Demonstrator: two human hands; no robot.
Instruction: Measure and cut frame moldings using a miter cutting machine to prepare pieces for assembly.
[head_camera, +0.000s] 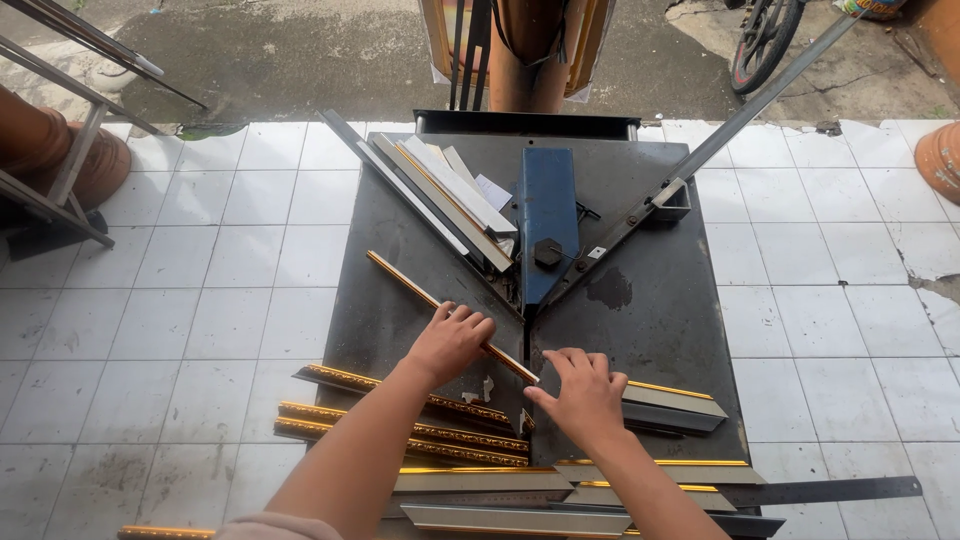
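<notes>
Gold moulding strip (425, 292) lies at cutter's V-notch, uncut; left hand (450, 340) fingers press it flat, right hand (585, 392) fingers spread steadying near end. Cut pcs (410, 425) stacked below.

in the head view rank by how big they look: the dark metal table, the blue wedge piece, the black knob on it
1. dark metal table
2. blue wedge piece
3. black knob
No near ties; each looks plainly smaller than the one before.
</notes>
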